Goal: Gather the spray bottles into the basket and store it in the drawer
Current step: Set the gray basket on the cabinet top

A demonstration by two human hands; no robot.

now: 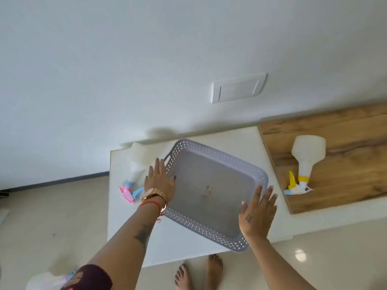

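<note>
A grey perforated basket (211, 162) lies on the white cabinet top (125, 227), with only a small scrap inside. My left hand (161, 181) rests flat with straight fingers on the basket's left rim. My right hand (257, 210) hovers with fingers spread over its right front corner. One white spray bottle with a pink and blue trigger (134, 172) lies left of the basket. A second white spray bottle with a yellow trigger (303, 164) lies on the wooden top. A third spray bottle (46, 281) shows at the bottom left, partly behind my sleeve.
The wooden top (345, 147) adjoins the white cabinet on the right. A white wall with a switch plate (238, 87) stands behind. Tiled floor surrounds the cabinet, and bare feet (199, 273) stand at its front edge. No drawer is visible.
</note>
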